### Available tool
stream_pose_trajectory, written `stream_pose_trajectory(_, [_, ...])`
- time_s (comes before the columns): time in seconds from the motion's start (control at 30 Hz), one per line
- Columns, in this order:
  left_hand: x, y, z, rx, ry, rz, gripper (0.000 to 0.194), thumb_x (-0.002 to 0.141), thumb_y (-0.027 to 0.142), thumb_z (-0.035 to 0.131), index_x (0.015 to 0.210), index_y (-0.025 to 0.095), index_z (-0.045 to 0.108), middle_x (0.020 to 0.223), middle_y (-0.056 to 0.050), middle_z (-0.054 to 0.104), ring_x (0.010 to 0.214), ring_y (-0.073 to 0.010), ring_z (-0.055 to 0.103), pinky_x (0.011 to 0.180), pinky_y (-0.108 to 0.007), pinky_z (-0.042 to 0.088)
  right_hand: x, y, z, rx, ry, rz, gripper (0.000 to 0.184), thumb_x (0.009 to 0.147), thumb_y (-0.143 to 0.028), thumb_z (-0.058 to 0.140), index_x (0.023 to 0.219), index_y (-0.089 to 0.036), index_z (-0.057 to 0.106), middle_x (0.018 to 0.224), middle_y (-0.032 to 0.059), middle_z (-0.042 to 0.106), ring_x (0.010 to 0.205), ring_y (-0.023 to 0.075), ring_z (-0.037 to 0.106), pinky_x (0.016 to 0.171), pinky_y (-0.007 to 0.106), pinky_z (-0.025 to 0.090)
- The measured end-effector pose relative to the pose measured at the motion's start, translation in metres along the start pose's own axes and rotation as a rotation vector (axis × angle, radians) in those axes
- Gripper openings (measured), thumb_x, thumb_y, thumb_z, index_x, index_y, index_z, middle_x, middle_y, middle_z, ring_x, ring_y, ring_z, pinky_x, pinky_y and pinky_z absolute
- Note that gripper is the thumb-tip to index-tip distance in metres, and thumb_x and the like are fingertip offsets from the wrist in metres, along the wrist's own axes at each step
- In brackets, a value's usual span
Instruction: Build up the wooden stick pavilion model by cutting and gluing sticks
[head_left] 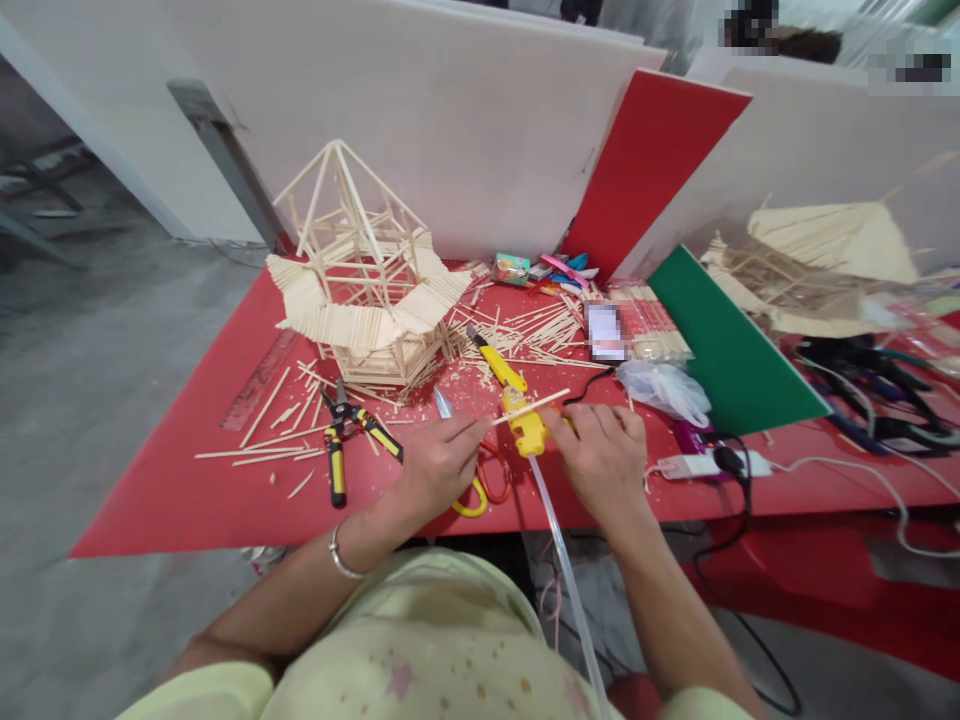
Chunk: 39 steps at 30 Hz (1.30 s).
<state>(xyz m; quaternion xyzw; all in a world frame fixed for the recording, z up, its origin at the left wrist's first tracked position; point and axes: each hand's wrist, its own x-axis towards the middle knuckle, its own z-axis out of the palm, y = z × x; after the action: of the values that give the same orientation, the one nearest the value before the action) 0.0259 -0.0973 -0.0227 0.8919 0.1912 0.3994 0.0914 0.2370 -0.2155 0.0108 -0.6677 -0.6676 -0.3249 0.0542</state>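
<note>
In the head view my left hand (442, 462) pinches one end of a thin wooden stick (547, 400), which slants up to the right across the glue gun. My right hand (606, 460) is closed round the handle side of the yellow glue gun (529, 432); a long clear glue stick (559, 545) runs from its rear toward my body. Partly hidden by my left hand are scissors (471, 500) with red and yellow handles. Beyond the gun lies a yellow utility knife (501, 364). Black and yellow cutters (339, 445) rest open to the left.
A pagoda-like stick model (367, 320) stands on the red board (187, 480), among loose sticks (540, 335) and a clear ruler (259, 385). Rightward are a phone (606, 332), a plastic bag (666, 392), a green board (739, 350), a power strip (686, 466) with cords, and another model (817, 265).
</note>
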Motion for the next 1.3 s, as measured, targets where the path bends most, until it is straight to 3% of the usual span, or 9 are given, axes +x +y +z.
stream_pose_trajectory(0.53, [-0.003, -0.013, 0.004, 0.128, -0.148, 0.041, 0.032, 0.085, 0.005, 0.051, 0.111, 0.016, 0.067, 0.091, -0.007, 0.074, 0.078, -0.0182, 0.069, 0.064, -0.028, 0.052, -0.014, -0.006, 0.008, -0.025, 0.147, -0.021, 0.020, 0.092, -0.020, 0.066, 0.111, -0.026, 0.069, 0.095, 0.0010, 0.073, 0.089, 0.0159, 0.056, 0.091, 0.037, 0.030])
stream_pose_trajectory(0.9, [-0.004, -0.020, 0.014, 0.146, -0.211, 0.047, 0.034, 0.085, 0.005, 0.049, 0.112, 0.017, 0.065, 0.091, -0.007, 0.072, 0.078, -0.0181, 0.068, 0.062, -0.028, 0.049, -0.018, -0.006, 0.010, -0.002, 0.144, -0.008, 0.021, 0.094, -0.019, 0.063, 0.112, -0.026, 0.070, 0.095, 0.0020, 0.074, 0.088, 0.0153, 0.056, 0.092, 0.037, 0.028])
stream_pose_trajectory(1.3, [0.002, -0.026, 0.023, 0.140, -0.170, 0.139, 0.029, 0.091, 0.008, 0.047, 0.112, 0.015, 0.065, 0.091, -0.008, 0.073, 0.076, -0.0169, 0.067, 0.062, -0.028, 0.049, -0.022, -0.003, 0.009, -0.014, 0.124, 0.008, 0.023, 0.092, -0.020, 0.066, 0.113, -0.026, 0.068, 0.093, 0.0006, 0.073, 0.089, 0.0161, 0.057, 0.090, 0.038, 0.029])
